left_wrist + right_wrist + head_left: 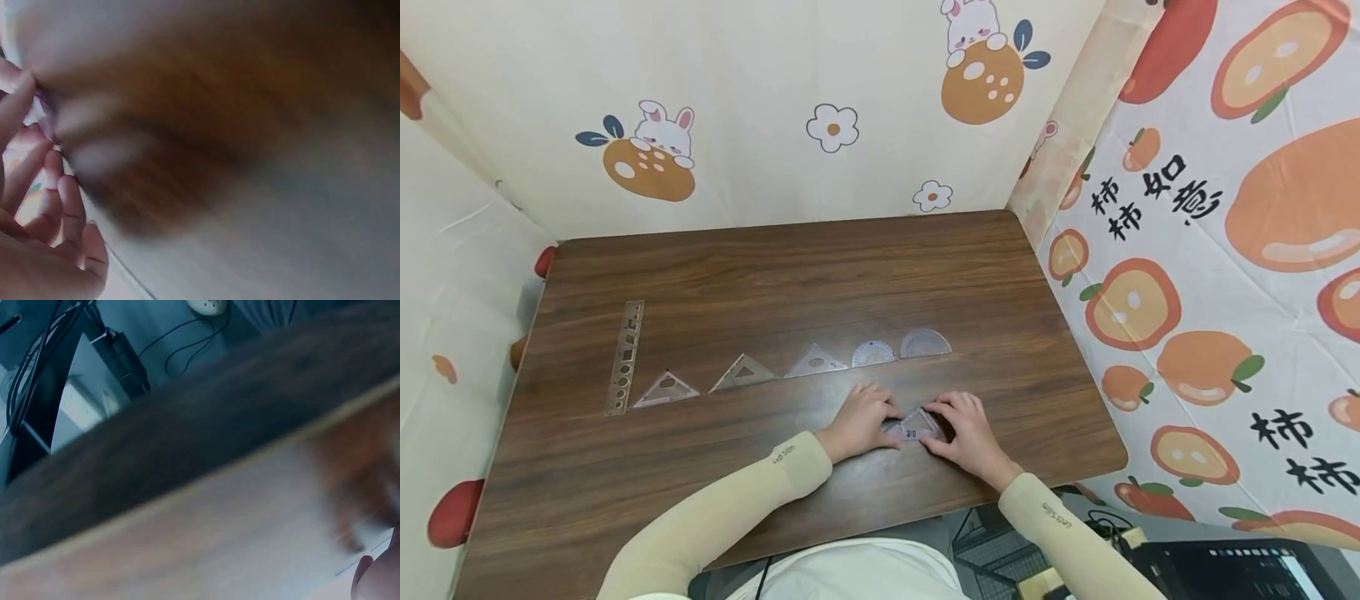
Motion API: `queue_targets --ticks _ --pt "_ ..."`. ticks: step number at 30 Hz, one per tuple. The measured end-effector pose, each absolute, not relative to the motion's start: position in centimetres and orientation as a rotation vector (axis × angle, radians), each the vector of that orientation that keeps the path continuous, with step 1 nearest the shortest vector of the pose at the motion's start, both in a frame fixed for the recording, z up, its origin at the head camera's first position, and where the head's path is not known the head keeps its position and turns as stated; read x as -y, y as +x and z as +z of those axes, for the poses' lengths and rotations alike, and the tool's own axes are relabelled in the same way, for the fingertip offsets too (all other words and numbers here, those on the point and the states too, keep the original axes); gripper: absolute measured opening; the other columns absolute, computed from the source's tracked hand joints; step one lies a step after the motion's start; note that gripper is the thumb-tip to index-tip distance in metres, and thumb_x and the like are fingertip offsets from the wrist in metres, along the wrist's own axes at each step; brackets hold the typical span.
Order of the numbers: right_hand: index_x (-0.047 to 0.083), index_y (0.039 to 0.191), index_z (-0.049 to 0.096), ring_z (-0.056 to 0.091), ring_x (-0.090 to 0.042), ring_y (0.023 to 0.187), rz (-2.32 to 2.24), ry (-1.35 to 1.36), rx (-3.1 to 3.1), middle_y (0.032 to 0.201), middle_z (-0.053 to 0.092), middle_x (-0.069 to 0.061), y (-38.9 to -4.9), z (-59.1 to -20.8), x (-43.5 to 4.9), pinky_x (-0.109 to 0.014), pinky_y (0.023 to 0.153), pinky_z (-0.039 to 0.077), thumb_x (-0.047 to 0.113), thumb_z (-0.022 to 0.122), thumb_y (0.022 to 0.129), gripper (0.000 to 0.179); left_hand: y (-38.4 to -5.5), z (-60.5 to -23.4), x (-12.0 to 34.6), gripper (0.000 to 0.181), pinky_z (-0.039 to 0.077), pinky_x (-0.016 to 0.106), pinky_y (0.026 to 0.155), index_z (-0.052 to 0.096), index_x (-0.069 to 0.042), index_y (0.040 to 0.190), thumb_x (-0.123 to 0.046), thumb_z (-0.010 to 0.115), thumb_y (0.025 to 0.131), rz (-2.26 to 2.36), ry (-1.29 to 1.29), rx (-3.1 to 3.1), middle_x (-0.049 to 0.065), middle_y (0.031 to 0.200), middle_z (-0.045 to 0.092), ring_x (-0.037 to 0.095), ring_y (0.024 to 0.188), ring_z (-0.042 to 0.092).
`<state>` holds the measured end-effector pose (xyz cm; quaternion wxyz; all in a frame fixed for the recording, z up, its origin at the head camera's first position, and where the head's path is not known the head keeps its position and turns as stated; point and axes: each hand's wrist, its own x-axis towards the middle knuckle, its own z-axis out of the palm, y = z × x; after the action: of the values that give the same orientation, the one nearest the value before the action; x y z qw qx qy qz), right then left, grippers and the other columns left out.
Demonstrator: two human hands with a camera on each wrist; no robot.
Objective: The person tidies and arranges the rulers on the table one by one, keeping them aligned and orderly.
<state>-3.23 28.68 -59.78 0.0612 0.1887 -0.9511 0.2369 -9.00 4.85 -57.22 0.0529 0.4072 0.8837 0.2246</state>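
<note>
Near the table's front edge, both hands hold a small clear plastic set square (pixel 916 427) with dark marks on it. My left hand (pixel 861 423) pinches its left end between thumb and fingers, and my right hand (pixel 966 435) grips the right end the same way. In the left wrist view, fingers (pixel 74 206) lie around a blurred purplish edge of clear plastic (pixel 45 112). Only a bit of the right hand (pixel 378 575) shows in the right wrist view, where the set square cannot be made out.
Behind the hands, a row crosses the wooden table (pixel 775 283): a ruler with holes (pixel 622 367), a pinkish set square (pixel 666 398), two more set squares (pixel 739 382) and two protractors (pixel 925 343). A dark screen (pixel 1232 571) stands beyond the right front corner.
</note>
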Motion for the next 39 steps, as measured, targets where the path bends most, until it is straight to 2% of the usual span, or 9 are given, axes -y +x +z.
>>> queue_targets --ticks 4,10,17,24,27,32,35,39 --pt "0.013 0.114 0.068 0.047 -0.016 0.101 0.759 0.537 2.849 0.108 0.058 0.000 -3.1 -59.7 -28.3 -0.046 0.098 0.029 0.034 0.081 0.073 0.047 -8.8 -57.1 -5.3 0.042 0.042 0.033 0.080 0.076 -0.022 0.102 -0.042 0.084 0.067 0.741 1.083 -2.658 -0.005 0.096 0.068 0.016 0.094 0.060" --pt "0.011 0.114 0.067 0.047 -0.018 0.103 0.829 0.474 2.847 0.106 0.059 -0.003 -3.1 -59.8 -28.1 -0.045 0.098 0.029 0.029 0.082 0.073 0.047 -8.7 -57.1 -5.8 0.037 0.039 0.032 0.077 0.076 -0.020 0.100 -0.035 0.085 0.067 0.838 0.946 -2.647 -0.004 0.093 0.069 0.016 0.091 0.060" --pt "0.010 0.113 0.067 0.050 -0.020 0.101 0.845 0.489 2.789 0.105 0.060 -0.004 -3.4 -60.1 -28.4 -0.046 0.095 0.031 0.025 0.084 0.070 0.049 -8.8 -57.3 -6.1 0.036 0.041 0.034 0.081 0.074 -0.020 0.099 -0.034 0.084 0.068 0.883 0.892 -2.667 -0.005 0.095 0.069 0.016 0.094 0.060" --pt "0.010 0.116 0.066 0.052 -0.018 0.100 0.917 0.476 2.776 0.107 0.063 -0.003 -3.4 -60.1 -28.9 -0.044 0.097 0.030 0.025 0.082 0.073 0.048 -9.0 -57.4 -6.6 0.037 0.041 0.034 0.082 0.073 -0.018 0.102 -0.032 0.083 0.068 0.928 0.877 -2.635 -0.005 0.096 0.068 0.014 0.092 0.061" --pt "0.012 0.118 0.065 0.054 -0.017 0.101 0.942 0.447 2.786 0.109 0.063 -0.001 -3.6 -60.0 -29.4 -0.043 0.099 0.031 0.024 0.081 0.075 0.048 -9.3 -57.3 -7.1 0.037 0.042 0.031 0.082 0.072 -0.014 0.104 -0.026 0.081 0.070 0.999 0.893 -2.598 -0.002 0.095 0.068 0.013 0.087 0.062" --pt "0.012 0.121 0.064 0.054 -0.016 0.101 0.979 0.404 2.789 0.111 0.062 -0.001 -4.1 -59.3 -30.6 -0.044 0.099 0.031 0.023 0.080 0.077 0.048 -9.9 -56.9 -8.5 0.037 0.047 0.018 0.075 0.071 -0.009 0.105 -0.016 0.079 0.070 1.111 0.908 -2.545 0.002 0.093 0.065 0.012 0.083 0.063" --pt "0.011 0.121 0.064 0.055 -0.014 0.097 1.014 0.382 2.791 0.111 0.060 -0.001 -4.6 -58.6 -31.6 -0.037 0.094 0.038 0.019 0.079 0.078 0.047 -10.4 -56.4 -9.5 0.037 0.048 0.017 0.074 0.071 -0.009 0.106 -0.013 0.078 0.070 1.123 0.922 -2.552 0.002 0.094 0.065 0.013 0.084 0.063" --pt "0.009 0.121 0.063 0.056 -0.009 0.087 1.073 0.363 2.791 0.108 0.057 -0.002 -5.5 -57.7 -33.0 -0.023 0.080 0.047 0.013 0.076 0.080 0.043 -11.3 -55.7 -11.0 0.037 0.048 0.019 0.075 0.071 -0.010 0.106 -0.015 0.079 0.070 1.080 0.972 -2.607 0.001 0.094 0.065 0.011 0.083 0.061"
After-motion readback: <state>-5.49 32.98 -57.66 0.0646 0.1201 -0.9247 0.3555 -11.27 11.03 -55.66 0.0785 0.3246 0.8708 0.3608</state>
